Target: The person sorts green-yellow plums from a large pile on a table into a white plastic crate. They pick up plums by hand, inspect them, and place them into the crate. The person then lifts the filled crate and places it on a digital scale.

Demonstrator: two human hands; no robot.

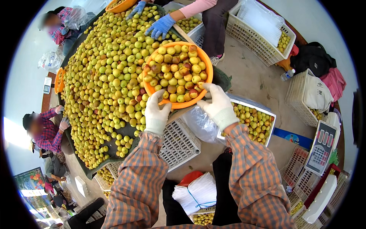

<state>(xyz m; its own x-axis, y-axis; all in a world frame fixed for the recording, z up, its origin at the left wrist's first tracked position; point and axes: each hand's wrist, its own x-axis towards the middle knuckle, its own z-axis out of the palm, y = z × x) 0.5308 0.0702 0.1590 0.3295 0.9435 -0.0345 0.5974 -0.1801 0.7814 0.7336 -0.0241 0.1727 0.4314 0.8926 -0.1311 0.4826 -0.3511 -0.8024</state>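
Observation:
An orange plastic basket (209, 69) of green and reddish-brown jujubes (177, 71) rests at the near right side of a large heap of jujubes (114, 65). My left hand (157, 113), in a white knit glove, is at the basket's near left rim with thumb and fingers apart. My right hand (216, 103), gloved the same way, is at the near right rim, its fingertips by the fruit along the edge. Whether it pinches a jujube there, I cannot tell. Below the right wrist stands a white box of jujubes (254, 121).
Across the heap, a co-worker's blue-gloved hands (161, 27) touch the fruit. Two more people sit along the left side. An upturned grey crate (180, 146) stands below my hands, with a clear plastic bag (200, 123) beside it. At right are a scale (321, 146) and crates (300, 97).

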